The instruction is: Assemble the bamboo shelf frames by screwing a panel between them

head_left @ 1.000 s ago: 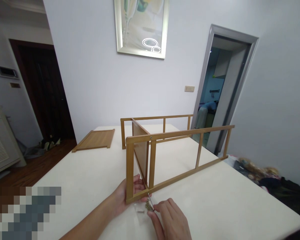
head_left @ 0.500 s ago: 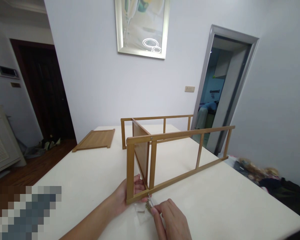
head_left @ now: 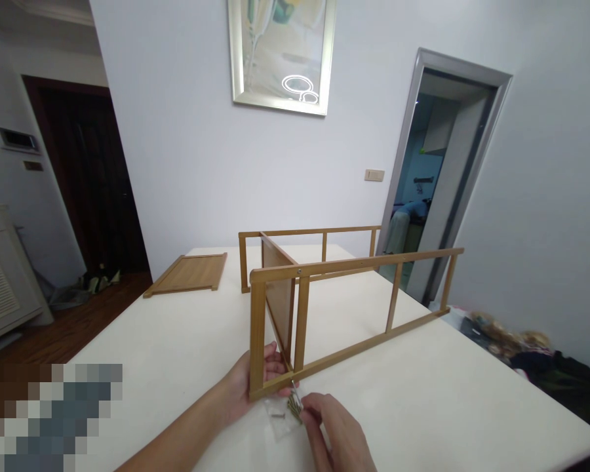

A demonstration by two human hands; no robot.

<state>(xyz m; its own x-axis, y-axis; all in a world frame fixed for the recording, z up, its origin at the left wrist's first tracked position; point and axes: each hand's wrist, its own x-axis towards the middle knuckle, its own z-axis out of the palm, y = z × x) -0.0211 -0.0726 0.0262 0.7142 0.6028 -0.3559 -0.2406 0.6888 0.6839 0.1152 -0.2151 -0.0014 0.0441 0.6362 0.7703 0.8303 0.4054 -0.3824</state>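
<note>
A wooden ladder-like side frame (head_left: 344, 354) stands on its long edge, joined to an upright wooden panel (head_left: 279, 295); a second side frame (head_left: 285, 234) is at the panel's far side. My left hand (head_left: 243, 383) reaches behind the near frame's lower left corner, its fingers curled around the bottom rail by the panel's end. In my right hand (head_left: 337, 429) a thin metal rod (head_left: 295, 392) is pinched, its tip at the bottom rail where the panel meets it. Its far end is hidden by my fingers. Under it lies a clear plastic bag (head_left: 281, 426) with several screws (head_left: 292, 406).
A loose wooden panel (head_left: 189, 274) lies flat at the back left of the white table (head_left: 413, 400). Behind the table rises a wall with a framed picture (head_left: 280, 108) and a doorway at right. Piled belongings (head_left: 521, 341) sit past the table's right edge.
My right fingers have shifted slightly around the metal rod, whose tip stays at the rail. The whole view has moved a little; my left hand keeps its place on the frame.
</note>
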